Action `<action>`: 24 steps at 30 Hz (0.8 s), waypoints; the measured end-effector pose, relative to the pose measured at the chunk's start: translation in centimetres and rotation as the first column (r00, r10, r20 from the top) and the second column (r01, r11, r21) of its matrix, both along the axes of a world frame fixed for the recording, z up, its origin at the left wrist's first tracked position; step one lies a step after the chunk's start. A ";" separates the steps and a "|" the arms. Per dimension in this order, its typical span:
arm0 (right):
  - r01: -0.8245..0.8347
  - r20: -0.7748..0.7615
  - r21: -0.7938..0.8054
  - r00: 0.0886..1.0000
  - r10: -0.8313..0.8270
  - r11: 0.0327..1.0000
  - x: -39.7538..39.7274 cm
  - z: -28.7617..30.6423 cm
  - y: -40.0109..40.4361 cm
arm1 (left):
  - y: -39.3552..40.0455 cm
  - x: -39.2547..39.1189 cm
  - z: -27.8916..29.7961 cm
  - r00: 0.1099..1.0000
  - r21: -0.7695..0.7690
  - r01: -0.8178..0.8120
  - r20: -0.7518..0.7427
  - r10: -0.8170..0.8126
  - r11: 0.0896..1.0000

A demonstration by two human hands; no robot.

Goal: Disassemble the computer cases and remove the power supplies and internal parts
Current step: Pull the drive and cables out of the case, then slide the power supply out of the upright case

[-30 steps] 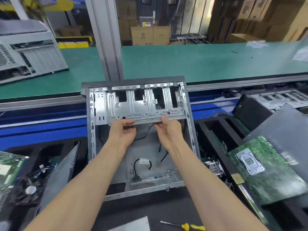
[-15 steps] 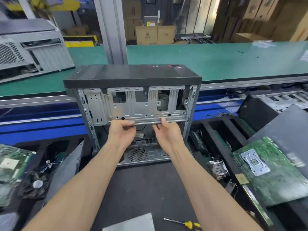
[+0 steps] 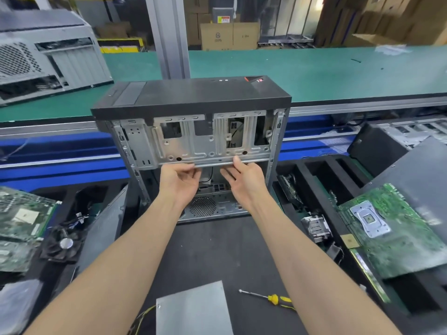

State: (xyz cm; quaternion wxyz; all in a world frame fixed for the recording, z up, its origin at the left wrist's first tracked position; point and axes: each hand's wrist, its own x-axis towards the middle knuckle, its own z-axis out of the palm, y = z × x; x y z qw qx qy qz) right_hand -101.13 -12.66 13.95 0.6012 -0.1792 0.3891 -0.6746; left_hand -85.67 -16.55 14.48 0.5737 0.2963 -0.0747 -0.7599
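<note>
Two bare forearms, the left hand (image 3: 180,181) and the right hand (image 3: 246,177), with no sleeves, gloves, watch or rings visible.
</note>
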 end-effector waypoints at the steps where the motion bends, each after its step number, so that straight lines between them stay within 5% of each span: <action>1: -0.008 -0.043 0.013 0.999 0.008 1.000 -0.1 -0.1 0.3 | 0.3 0.2 -0.1 0.999 -0.004 0.019 0.033 -0.019 1.000; 7: -0.190 -0.408 0.065 0.891 0.200 0.980 0.1 -1.0 2.6 | 2.4 0.7 -0.8 0.948 -0.105 0.155 0.296 -0.118 0.982; 12: -0.357 -0.656 0.185 0.649 0.385 0.916 1.0 -2.0 4.5 | 3.6 1.5 -1.3 0.830 -0.132 0.290 0.529 -0.180 0.948; 17: -0.543 -0.791 0.376 0.233 0.565 0.751 2.5 -4.0 6.7 | 6.6 3.0 -2.6 0.270 0.074 0.623 0.914 -0.303 0.779; 20: -0.574 -0.800 0.495 -0.008 0.600 0.652 3.3 -5.7 7.9 | 8.4 3.7 -4.3 -0.026 0.256 0.682 0.944 -0.328 0.685; 24: -0.559 -0.715 0.630 -0.148 0.683 0.539 3.7 -7.4 9.6 | 10.0 4.6 -5.8 -0.381 0.524 0.668 0.850 -0.362 0.528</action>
